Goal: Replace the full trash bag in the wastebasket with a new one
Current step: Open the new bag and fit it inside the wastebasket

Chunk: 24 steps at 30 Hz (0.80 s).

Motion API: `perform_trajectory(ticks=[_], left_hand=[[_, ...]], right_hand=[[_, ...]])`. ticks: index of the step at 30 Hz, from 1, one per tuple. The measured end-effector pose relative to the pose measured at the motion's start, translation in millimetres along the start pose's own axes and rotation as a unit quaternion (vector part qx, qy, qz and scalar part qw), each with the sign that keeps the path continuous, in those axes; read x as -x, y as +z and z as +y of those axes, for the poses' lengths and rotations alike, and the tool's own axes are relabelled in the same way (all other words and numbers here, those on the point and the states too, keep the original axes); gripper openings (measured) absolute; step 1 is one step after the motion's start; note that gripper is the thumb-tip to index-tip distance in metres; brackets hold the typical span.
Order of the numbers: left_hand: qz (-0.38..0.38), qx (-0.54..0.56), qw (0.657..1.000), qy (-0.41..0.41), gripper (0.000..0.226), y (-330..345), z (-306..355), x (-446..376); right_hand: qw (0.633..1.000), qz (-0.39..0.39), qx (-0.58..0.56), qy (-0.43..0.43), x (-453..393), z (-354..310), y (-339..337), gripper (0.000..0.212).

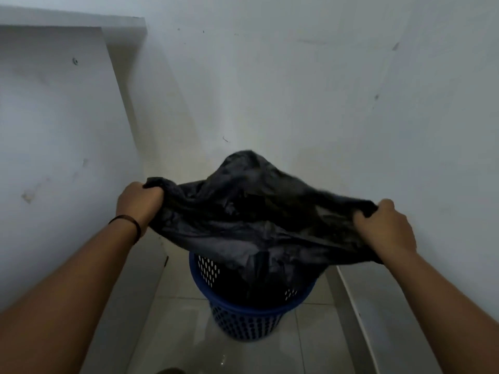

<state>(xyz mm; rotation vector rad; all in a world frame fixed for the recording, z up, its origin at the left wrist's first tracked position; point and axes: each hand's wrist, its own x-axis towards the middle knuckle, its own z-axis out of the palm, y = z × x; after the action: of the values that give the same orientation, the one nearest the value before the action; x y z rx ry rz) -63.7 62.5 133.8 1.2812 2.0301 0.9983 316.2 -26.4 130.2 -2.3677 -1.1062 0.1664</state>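
Pale tiled floor (172,333) carries blue perforated wastebasket (244,322), standing upright near white wall (297,90).

Black trash bag (251,225) between gripping hands (139,202) above blue wastebasket (243,317)

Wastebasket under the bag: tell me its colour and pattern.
Blue wastebasket, its walls perforated with small holes; shows best in the head view.

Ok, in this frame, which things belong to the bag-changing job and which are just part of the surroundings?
Part of the job:
- black trash bag, stretched wide above the basket
- blue perforated wastebasket on the floor
- left hand gripping the bag's left edge
- right hand gripping its right edge

Just there:
- wristband on the left wrist
- white wall
- tiled floor
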Motion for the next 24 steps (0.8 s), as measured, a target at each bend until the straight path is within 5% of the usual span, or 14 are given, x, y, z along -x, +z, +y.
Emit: perform_trajectory(ticks=[3,5,7,9,13,16,19,22,24], left_hand=[[0.023,-0.116,0.989,0.084,0.014,-3.4,-15.3,0.7],[-0.04,-0.161,0.968,0.187,0.046,2.3,-19.7,2.9],[-0.113,-0.205,0.93,0.283,0.06,13.1,-22.8,7.3],[-0.125,-0.19,0.915,0.334,0.049,22.8,-23.8,14.8],[-0.068,-0.09,0.94,0.321,0.044,32.7,-22.4,22.9],[-0.019,-0.063,0.93,0.362,0.06,33.6,-21.5,20.8],[-0.089,-0.111,0.858,0.493,0.068,39.5,-16.9,27.3],[-0.136,-0.227,0.783,0.563,0.074,69.4,-14.8,36.5],[-0.208,-0.259,0.803,0.495,0.07,94.6,-14.6,41.4]], right_hand=[[0.988,-0.048,0.146,-0.004,1.9,11.3,7.4,0.046],[0.974,-0.06,0.217,-0.027,4.7,4.8,14.7,0.054],[0.942,-0.041,0.293,-0.159,8.8,-5.5,30.4,0.079],[0.895,-0.036,0.295,-0.332,20.9,-18.1,48.5,0.091],[0.842,-0.082,0.204,-0.493,38.4,-38.8,75.9,0.057],[0.928,-0.05,-0.12,-0.35,31.7,-47.3,69.7,0.048],[0.94,0.072,-0.316,-0.105,9.9,-58.8,49.0,0.048],[0.971,0.016,-0.237,-0.016,-0.6,-59.4,43.1,0.033],[0.99,-0.098,-0.01,-0.103,4.0,-53.0,51.5,0.031]])
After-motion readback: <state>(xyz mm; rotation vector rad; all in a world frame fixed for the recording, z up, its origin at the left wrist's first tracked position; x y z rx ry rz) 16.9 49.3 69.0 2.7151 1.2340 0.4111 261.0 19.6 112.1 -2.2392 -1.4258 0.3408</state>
